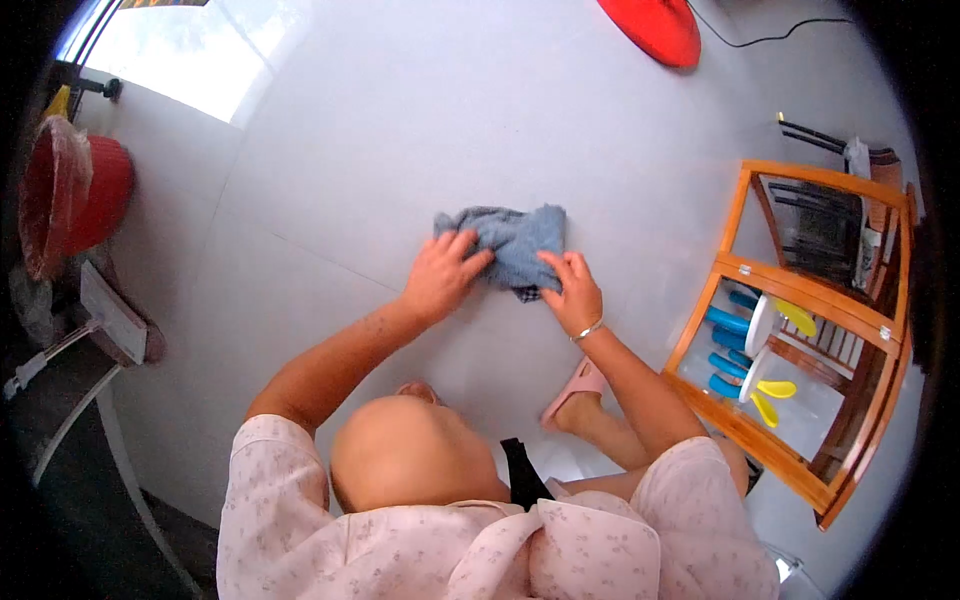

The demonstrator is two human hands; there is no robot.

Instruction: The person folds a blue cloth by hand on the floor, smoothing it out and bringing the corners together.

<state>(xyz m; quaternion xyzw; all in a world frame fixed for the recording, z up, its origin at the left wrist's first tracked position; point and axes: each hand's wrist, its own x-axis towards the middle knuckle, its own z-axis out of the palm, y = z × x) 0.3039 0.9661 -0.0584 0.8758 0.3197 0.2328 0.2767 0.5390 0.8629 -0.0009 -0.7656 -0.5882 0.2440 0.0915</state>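
Note:
A crumpled blue-grey cloth point(515, 250) lies bunched on the pale floor in front of me, with a dark checked part showing at its lower edge. My left hand point(447, 277) grips its left side, fingers curled over the fabric and the thumb towards the middle. At the right edge, my right hand point(574, 292) pinches the cloth between thumb and fingers; a bracelet circles that wrist. Some fingertips are hidden in the folds.
A red bin point(100, 190) with a plastic liner and a broom-like tool point(115, 315) stand at the left. A wooden folding frame point(735, 270) with blue and yellow parts is at the right. Something red point(660, 30) and a black cable point(760, 42) lie farther off.

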